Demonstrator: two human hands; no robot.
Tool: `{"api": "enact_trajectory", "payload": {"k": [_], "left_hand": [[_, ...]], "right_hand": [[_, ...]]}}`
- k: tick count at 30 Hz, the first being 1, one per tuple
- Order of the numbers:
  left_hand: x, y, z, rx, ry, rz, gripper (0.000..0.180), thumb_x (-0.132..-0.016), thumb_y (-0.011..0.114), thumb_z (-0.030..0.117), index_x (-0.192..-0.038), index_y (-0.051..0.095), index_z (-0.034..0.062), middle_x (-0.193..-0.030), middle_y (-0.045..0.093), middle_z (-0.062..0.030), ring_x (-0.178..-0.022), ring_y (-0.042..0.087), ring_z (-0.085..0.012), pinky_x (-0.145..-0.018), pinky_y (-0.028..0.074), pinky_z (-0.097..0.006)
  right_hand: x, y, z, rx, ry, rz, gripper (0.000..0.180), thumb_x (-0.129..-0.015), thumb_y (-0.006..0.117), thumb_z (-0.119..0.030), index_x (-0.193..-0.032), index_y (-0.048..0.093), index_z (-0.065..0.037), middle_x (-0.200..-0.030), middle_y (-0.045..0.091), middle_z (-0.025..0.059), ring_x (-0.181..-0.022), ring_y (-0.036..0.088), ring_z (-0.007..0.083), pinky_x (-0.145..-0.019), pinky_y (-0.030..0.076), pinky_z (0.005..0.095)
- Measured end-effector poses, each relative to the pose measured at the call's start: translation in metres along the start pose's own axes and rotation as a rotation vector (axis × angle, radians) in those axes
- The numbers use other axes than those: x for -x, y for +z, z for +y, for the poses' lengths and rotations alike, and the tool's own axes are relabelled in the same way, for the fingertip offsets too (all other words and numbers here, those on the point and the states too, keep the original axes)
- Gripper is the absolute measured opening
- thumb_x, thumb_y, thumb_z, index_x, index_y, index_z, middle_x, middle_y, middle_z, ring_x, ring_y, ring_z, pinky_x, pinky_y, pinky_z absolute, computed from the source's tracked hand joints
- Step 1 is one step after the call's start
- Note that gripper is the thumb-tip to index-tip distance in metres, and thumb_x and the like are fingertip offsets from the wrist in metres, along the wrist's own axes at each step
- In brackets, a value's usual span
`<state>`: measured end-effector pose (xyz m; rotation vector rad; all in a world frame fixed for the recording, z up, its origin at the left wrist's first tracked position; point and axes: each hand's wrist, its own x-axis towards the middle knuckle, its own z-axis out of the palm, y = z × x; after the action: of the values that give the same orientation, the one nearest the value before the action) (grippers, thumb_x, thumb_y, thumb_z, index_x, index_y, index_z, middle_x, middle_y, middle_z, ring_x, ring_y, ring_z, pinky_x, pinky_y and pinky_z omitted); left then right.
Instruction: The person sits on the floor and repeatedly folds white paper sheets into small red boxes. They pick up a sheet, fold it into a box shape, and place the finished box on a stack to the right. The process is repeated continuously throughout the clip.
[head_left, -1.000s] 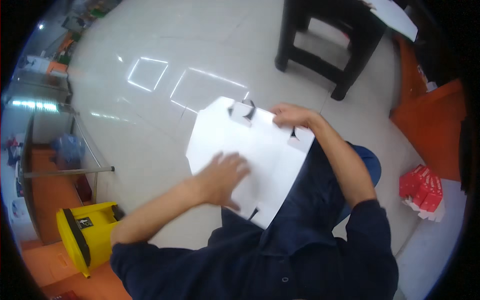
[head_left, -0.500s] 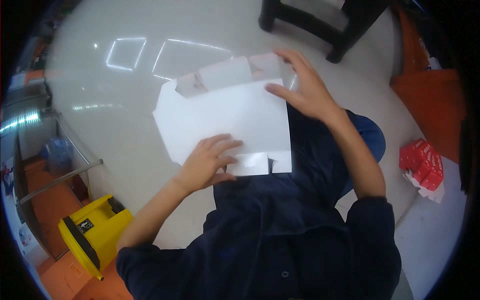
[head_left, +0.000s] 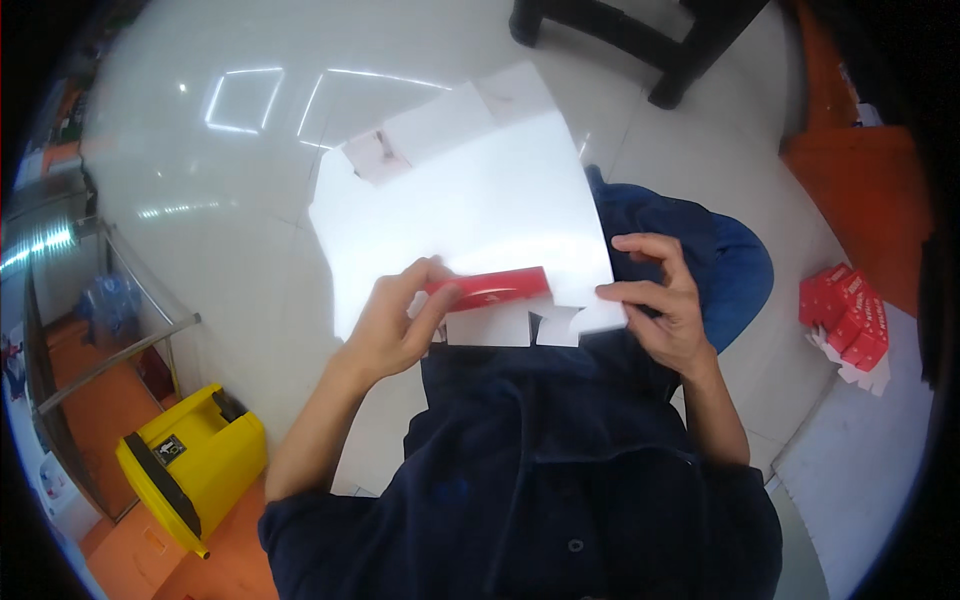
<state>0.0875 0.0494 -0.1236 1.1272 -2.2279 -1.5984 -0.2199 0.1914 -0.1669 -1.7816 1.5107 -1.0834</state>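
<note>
I seem mid-fold, left hand (head_left: 393,322) pinching the red flap (head_left: 505,287), right hand (head_left: 672,318) the white card (head_left: 460,220), needing an even crease.

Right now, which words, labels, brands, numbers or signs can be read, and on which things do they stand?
Red cardboard pieces: white lettering, not copied here.
Yellow container: dark label with a pale pictogram; any writing is too small to read.
Red flap at the left hand: small pale mark, unreadable.
Dark shirt: faint bluish mark, unreadable.
</note>
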Motion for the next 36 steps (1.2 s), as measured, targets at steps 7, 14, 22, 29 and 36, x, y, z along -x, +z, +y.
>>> {"api": "enact_trajectory", "payload": {"k": [7,14,22,29,36], "left_hand": [[-0.009,0.023,-0.013,0.025,0.195,0.121,0.006,-0.097,0.061,0.005,-0.095,0.061,-0.0011,-0.076,0.065,-0.0149,-0.064,0.063,-0.0259,-0.081,0.054,-0.038],[-0.011,0.032,-0.014,0.067,0.251,0.152,0.006,-0.093,0.063,-0.002,-0.097,0.064,0.0013,-0.078,0.066,-0.0146,-0.066,0.062,-0.0298,-0.116,0.037,-0.049],[-0.016,0.03,-0.009,0.061,0.236,0.075,0.008,-0.092,0.064,-0.004,-0.097,0.064,0.0028,-0.081,0.066,-0.0158,-0.066,0.063,-0.0333,-0.119,0.032,-0.052],[-0.016,0.029,0.006,0.074,0.297,0.139,0.009,-0.091,0.065,-0.005,-0.097,0.064,0.0014,-0.082,0.068,-0.0151,-0.068,0.066,-0.0317,-0.115,0.041,-0.047],[-0.015,0.018,0.021,0.05,0.342,0.127,0.011,-0.091,0.064,-0.008,-0.098,0.064,0.0006,-0.082,0.069,-0.0142,-0.07,0.068,-0.0289,-0.113,0.043,-0.045]], "right_hand": [[-0.041,0.019,-0.026,-0.006,-0.226,0.129,0.022,-0.075,0.083,-0.001,-0.095,0.073,-0.003,-0.083,0.07,0.0085,-0.076,0.066,0.0206,-0.09,0.047,0.0397],[-0.046,0.025,-0.03,0.151,-0.311,0.148,0.028,-0.073,0.084,0.0,-0.099,0.074,-0.003,-0.079,0.064,0.0052,-0.07,0.058,0.0211,-0.074,0.043,0.0354],[-0.063,0.026,-0.022,0.02,-0.236,0.022,0.033,-0.076,0.081,0.0,-0.108,0.078,-0.006,-0.079,0.061,0.0042,-0.078,0.054,0.0185,-0.072,0.037,0.0325],[-0.07,0.013,-0.02,-0.222,-0.173,0.063,0.025,-0.073,0.086,-0.003,-0.097,0.078,-0.003,-0.079,0.061,0.0045,-0.077,0.054,0.016,-0.071,0.038,0.0313],[-0.086,0.009,-0.039,-0.132,-0.311,0.003,0.025,-0.073,0.086,-0.005,-0.097,0.079,-0.006,-0.082,0.061,0.0039,-0.08,0.056,0.0179,-0.071,0.041,0.0313]]}}
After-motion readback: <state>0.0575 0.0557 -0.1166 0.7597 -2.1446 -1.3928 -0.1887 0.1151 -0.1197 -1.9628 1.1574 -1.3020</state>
